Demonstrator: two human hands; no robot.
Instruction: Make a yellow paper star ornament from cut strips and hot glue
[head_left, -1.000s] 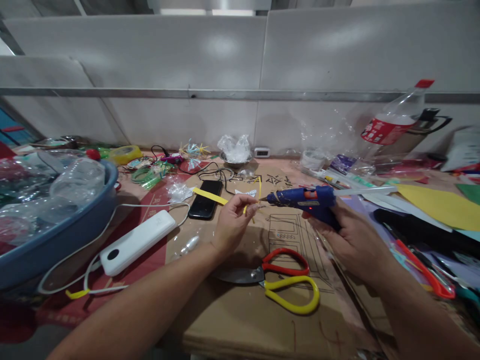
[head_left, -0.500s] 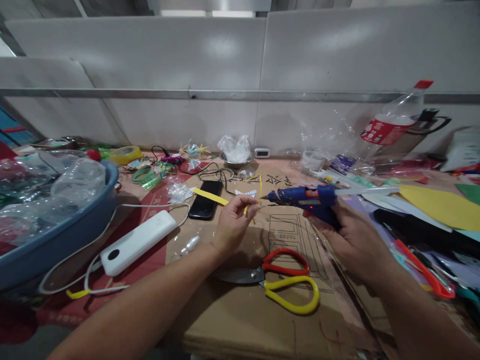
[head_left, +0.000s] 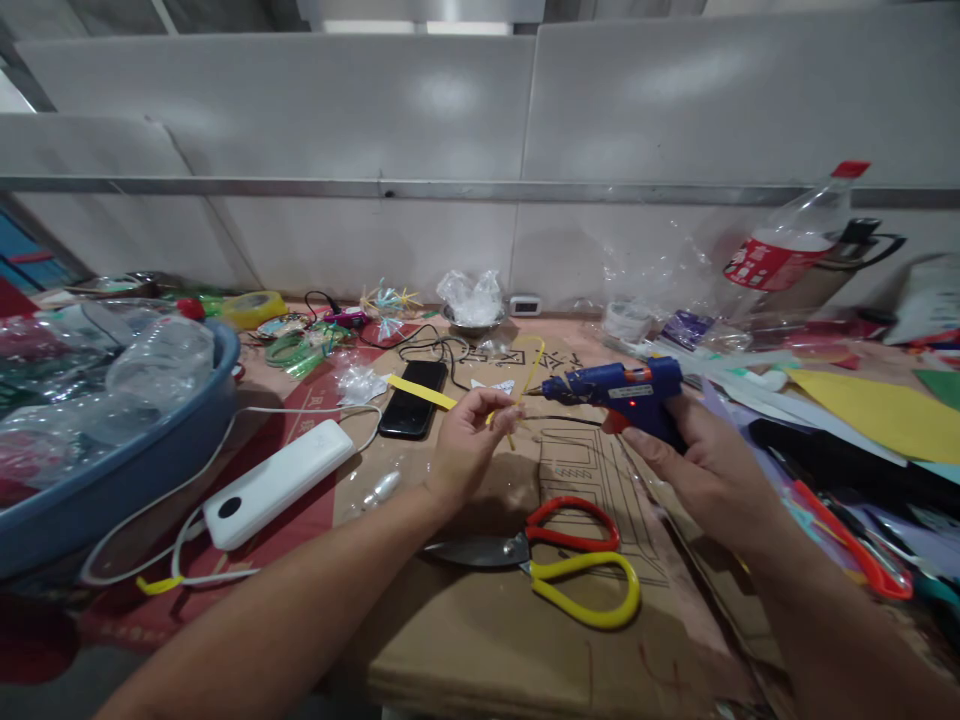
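Note:
My right hand (head_left: 705,465) is wrapped round the handle of a blue hot glue gun (head_left: 611,390), which has a small red light lit. Its nozzle points left and ends just right of my left fingertips; whether it touches anything there I cannot tell. My left hand (head_left: 476,435) is closed, thumb against fingers, on a thin yellow strip (head_left: 537,362) that curves up behind the nozzle. A wider yellow strip (head_left: 421,392) lies across a black phone (head_left: 412,415) and runs to behind my left hand. Scissors (head_left: 517,550) with red and yellow handles lie on cardboard (head_left: 465,630) nearer me.
At left stand a blue basin (head_left: 217,375) of clear plastic bottles and a white power bank (head_left: 279,485) with a cable. Behind are a bowl (head_left: 472,318) and a small white clock (head_left: 525,305). A bottle (head_left: 784,250), coloured paper (head_left: 870,410) and a red-handled tool (head_left: 847,535) crowd the right.
The glue gun has shifted slightly right and its back end has tipped up a little. The thin yellow strip has changed from a bent shape to a curve leaning right. My left hand stays put.

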